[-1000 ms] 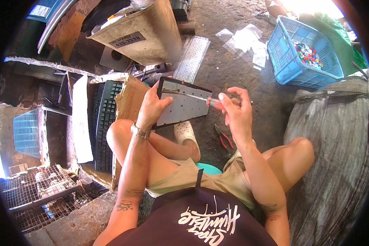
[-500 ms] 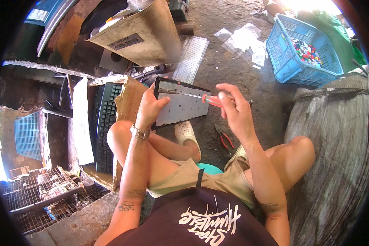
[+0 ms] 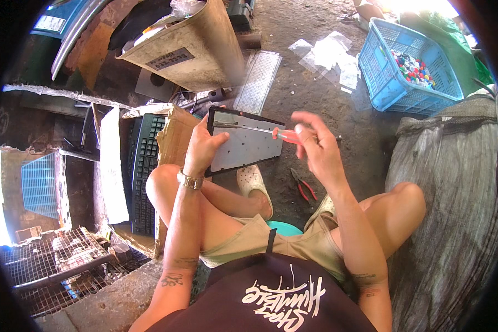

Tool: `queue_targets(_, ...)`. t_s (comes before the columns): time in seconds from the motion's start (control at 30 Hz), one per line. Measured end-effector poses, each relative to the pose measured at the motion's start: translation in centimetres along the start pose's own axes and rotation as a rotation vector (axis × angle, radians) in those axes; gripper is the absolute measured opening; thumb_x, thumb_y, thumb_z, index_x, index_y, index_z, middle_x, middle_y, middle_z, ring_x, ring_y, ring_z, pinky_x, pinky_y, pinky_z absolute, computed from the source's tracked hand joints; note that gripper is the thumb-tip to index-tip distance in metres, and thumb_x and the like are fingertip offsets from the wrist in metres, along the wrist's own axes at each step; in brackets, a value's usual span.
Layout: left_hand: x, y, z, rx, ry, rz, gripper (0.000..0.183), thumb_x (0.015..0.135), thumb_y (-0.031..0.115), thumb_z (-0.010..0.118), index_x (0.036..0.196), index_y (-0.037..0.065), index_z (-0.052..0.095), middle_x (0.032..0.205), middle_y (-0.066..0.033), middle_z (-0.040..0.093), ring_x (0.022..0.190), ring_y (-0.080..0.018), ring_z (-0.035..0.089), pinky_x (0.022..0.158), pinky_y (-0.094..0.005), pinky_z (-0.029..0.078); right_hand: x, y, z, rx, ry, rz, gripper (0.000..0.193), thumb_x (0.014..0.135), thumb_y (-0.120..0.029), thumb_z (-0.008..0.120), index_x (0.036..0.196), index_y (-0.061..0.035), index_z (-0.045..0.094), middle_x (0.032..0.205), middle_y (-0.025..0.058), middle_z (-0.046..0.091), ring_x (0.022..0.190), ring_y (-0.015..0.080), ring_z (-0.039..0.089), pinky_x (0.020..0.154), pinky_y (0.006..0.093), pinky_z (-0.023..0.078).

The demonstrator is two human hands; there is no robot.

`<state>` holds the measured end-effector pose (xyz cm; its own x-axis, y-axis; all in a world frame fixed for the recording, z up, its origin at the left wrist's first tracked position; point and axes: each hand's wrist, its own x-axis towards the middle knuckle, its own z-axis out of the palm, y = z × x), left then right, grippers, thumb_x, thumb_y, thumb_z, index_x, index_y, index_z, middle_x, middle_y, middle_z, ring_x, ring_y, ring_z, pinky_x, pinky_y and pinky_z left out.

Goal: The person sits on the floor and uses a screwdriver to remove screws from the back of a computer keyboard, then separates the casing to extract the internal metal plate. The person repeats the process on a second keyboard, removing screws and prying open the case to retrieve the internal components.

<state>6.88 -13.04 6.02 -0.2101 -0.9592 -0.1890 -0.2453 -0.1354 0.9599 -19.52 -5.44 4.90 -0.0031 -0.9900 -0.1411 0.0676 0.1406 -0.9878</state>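
Note:
My left hand grips the left end of a flat grey panel with a black rim, its thumb lying over the face. The panel is tilted in front of my knees, with small dark marks along its near edge. In my right hand is a screwdriver with a red, see-through handle. Its metal shaft runs leftward across the panel to a strip near the far-left corner. The tip is too small to make out. Red-handled pliers lie on the ground below my right hand.
At my left stands an open cardboard box holding black keyboards. A dirty beige bin is beyond it. A blue crate with colourful caps sits far right, and a large grey sack stands near my right knee.

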Motion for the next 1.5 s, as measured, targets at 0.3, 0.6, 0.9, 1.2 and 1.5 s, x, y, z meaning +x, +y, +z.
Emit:
queue_targets(0.3, -0.1, 0.3, 0.0, 0.006, 0.009, 0.003, 0.055, 0.080, -0.004, 0.059, 0.135, -0.003, 0.054, 0.114, -0.0099, 0.071, 0.100, -0.0159, 0.066, 0.091, -0.0309, 0.052, 0.0, -1.6, -1.2, 0.108, -0.161, 0.201, 0.052, 0.105, -0.035, 0.052, 0.148, -0.0088, 0.038, 0.094, 0.0090, 0.067, 0.055, 0.0111, 0.058, 0.044, 0.0192, 0.045)
queue_targets(0.6, 0.1, -0.1, 0.0, -0.024, 0.026, -0.013, 0.051, 0.081, -0.003, 0.060, 0.132, -0.003, 0.056, 0.109, -0.0105, 0.071, 0.094, -0.0156, 0.067, 0.086, -0.0304, 0.054, -0.3, -1.6, -0.3, 0.236, -0.082, 0.022, 0.048, 0.100, -0.019, 0.057, 0.145, -0.0093, 0.042, 0.103, 0.0098, 0.068, 0.072, 0.0096, 0.063, 0.043, 0.0190, 0.046)
queue_targets(0.9, 0.1, -0.1, -0.1, -0.033, 0.040, -0.020, 0.051, 0.081, -0.003, 0.061, 0.132, -0.002, 0.057, 0.107, -0.0101, 0.071, 0.093, -0.0156, 0.067, 0.086, -0.0306, 0.054, -0.3, -1.2, 0.4, 0.182, -0.042, 0.075, 0.050, 0.099, -0.019, 0.061, 0.145, -0.0101, 0.043, 0.112, 0.0132, 0.064, 0.065, 0.0109, 0.064, 0.043, 0.0190, 0.047)
queue_targets(1.2, 0.3, -0.3, -0.4, 0.047, 0.031, -0.036, 0.050, 0.080, -0.001, 0.062, 0.130, -0.003, 0.058, 0.107, -0.0100, 0.071, 0.091, -0.0149, 0.067, 0.084, -0.0304, 0.055, -0.8, -1.0, 0.2, 0.224, -0.029, 0.172, 0.030, 0.097, -0.016, 0.066, 0.123, -0.0034, 0.060, 0.088, 0.0060, 0.064, 0.052, 0.0052, 0.049, 0.044, 0.0212, 0.039)
queue_targets(1.5, 0.4, -0.1, -0.2, -0.005, 0.024, 0.007, 0.046, 0.080, 0.001, 0.063, 0.125, -0.003, 0.059, 0.107, -0.0108, 0.072, 0.092, -0.0149, 0.067, 0.086, -0.0310, 0.055, -0.3, 0.6, 0.7, -0.031, 0.115, 0.065, 0.018, 0.094, -0.011, 0.067, 0.109, -0.0022, 0.065, 0.101, 0.0103, 0.073, 0.092, 0.0162, 0.065, 0.079, 0.0309, 0.050)
